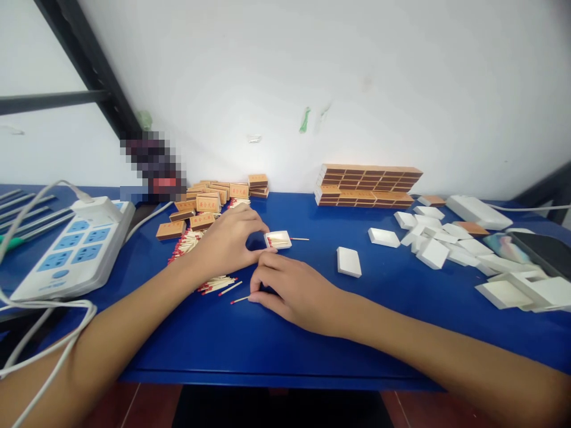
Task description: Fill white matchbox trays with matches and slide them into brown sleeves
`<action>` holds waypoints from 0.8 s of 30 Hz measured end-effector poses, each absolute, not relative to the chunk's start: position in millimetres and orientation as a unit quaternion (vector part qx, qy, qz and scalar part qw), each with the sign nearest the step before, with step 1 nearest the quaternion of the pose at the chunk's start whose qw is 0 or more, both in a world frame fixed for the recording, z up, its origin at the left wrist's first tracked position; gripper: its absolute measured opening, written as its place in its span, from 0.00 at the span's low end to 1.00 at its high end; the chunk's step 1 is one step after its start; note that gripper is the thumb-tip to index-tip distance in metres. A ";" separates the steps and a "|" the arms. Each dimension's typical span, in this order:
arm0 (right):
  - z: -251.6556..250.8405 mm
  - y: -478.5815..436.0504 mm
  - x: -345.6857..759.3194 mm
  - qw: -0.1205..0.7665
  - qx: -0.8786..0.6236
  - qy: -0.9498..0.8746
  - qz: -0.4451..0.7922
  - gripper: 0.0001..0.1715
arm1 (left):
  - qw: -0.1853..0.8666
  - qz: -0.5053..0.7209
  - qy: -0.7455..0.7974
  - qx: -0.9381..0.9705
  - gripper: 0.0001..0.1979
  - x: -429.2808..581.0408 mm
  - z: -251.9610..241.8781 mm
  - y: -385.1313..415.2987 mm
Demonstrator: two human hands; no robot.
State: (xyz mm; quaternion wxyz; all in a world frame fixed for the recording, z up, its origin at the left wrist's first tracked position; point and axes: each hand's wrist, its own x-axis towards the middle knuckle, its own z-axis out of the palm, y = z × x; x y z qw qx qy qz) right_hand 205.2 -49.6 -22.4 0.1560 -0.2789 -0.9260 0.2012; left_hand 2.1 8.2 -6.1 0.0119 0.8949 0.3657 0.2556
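A white inner matchbox tray (277, 244) with some matches in it lies on the blue table. My left hand (234, 235) holds it by its left end, thumb on the near side and index finger on the far side. A single match (300, 239) sticks out past the tray's right end. Nearer to me, my right hand (294, 291) pinches a red-tipped match (239, 300) between thumb and index finger, its head pointing left. Loose matches (218, 284) lie left of it, and a larger pile of matches (185, 242) is partly hidden behind my left forearm.
Closed matchboxes (208, 203) are heaped at the back left. More are stacked in rows (368, 185) against the wall. White trays (432, 252) lie scattered on the right, near a dark phone (546, 249). A power strip (74, 246) with white cables occupies the left side.
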 end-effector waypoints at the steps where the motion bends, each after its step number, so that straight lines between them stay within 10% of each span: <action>1: -21.1 -48.4 206.1 0.144 -0.284 -0.927 0.197 0.08 | 0.009 0.254 0.369 0.894 0.10 1.4 -5.9 8.6; 24: -20.9 15.4 284.5 0.124 -0.477 -0.866 0.085 0.09 | -0.070 0.271 0.416 0.865 0.14 -2.6 0.5 10.4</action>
